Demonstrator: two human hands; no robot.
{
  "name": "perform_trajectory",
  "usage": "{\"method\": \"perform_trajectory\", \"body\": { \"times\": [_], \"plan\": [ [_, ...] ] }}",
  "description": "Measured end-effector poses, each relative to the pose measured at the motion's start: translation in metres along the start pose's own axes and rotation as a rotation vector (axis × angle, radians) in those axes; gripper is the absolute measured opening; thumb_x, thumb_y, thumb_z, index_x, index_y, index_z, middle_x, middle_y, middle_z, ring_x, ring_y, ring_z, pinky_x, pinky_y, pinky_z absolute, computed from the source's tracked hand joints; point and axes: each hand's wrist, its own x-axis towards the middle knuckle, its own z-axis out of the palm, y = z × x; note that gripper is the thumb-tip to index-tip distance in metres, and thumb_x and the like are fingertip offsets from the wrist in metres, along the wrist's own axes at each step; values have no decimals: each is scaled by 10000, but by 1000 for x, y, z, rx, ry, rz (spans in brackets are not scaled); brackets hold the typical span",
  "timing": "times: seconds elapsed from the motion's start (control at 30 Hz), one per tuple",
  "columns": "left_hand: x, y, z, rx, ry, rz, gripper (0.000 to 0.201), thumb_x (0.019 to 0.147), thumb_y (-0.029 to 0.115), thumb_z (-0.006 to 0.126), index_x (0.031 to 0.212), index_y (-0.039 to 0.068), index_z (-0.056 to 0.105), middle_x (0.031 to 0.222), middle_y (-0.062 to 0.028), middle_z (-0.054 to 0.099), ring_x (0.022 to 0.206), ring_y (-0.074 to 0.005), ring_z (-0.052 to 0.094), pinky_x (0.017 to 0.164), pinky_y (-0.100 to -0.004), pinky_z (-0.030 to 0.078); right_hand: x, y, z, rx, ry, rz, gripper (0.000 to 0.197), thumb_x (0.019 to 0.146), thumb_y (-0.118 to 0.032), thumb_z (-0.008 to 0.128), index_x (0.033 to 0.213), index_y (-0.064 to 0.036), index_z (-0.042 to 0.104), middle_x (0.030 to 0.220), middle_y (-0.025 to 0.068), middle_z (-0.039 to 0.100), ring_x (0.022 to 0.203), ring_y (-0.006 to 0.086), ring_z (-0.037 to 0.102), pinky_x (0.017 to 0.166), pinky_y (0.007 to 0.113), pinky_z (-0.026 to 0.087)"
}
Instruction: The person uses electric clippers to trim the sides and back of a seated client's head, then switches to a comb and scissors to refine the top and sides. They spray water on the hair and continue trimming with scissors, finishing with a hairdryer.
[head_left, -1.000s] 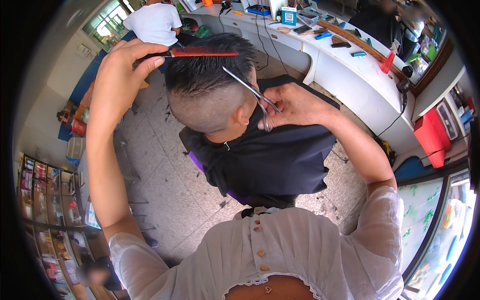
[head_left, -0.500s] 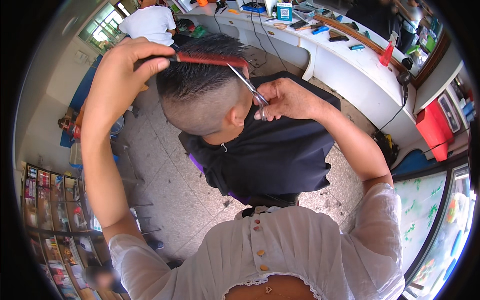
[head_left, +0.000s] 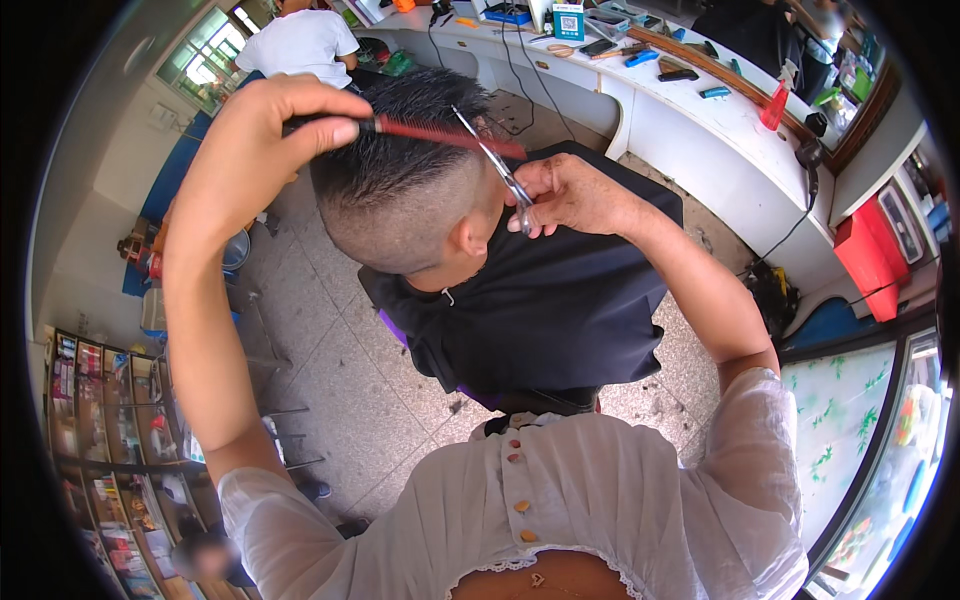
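A seated person's head (head_left: pixel 390 215) is in front of me, the sides clipped short and the dark hair (head_left: pixel 365 160) on top longer. My left hand (head_left: pixel 275 125) pinches the dark handle of a red comb (head_left: pixel 440 134), whose teeth lie across the top of the hair. In my right hand (head_left: pixel 575 195) is a pair of metal scissors (head_left: pixel 497 160), fingers in the loops. The blades cross over the comb and point up and to the left. A black cape (head_left: pixel 530 300) covers the person's shoulders and body.
A white counter (head_left: pixel 700 120) with tools on it runs along the far right below a mirror. On it stands a red spray bottle (head_left: pixel 775 105); a red box (head_left: pixel 865 260) hangs nearby. Another person in a white shirt (head_left: pixel 298 48) is at the back left. Shelves (head_left: pixel 105 400) stand at left.
The comb has shifted right and its tip has tilted downward, with my left hand moving slightly right. The scissors now point more steeply upward and cross over the comb.
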Motion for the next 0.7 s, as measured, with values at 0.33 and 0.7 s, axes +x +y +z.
{"method": "perform_trajectory", "body": {
  "times": [0.33,0.7],
  "plan": [
    [-5,-36,4,170,234,-107,174,829,87,606,981,9,644,872,-62,600,808,-161,570,747,-252,436,-4,-17,-3,-192,-36,28,206,758,-85,707,870,-9,551,683,-5,578,612,75,579,547,211,460],
    [-90,-48,-9,-290,-18,-211,232,706,-20,650,933,22,677,817,-28,584,759,-121,510,712,-252,414,-35,-34,8,-266,-91,30,258,739,-54,708,936,-14,548,770,3,568,722,66,576,642,199,481]
  ]
}}
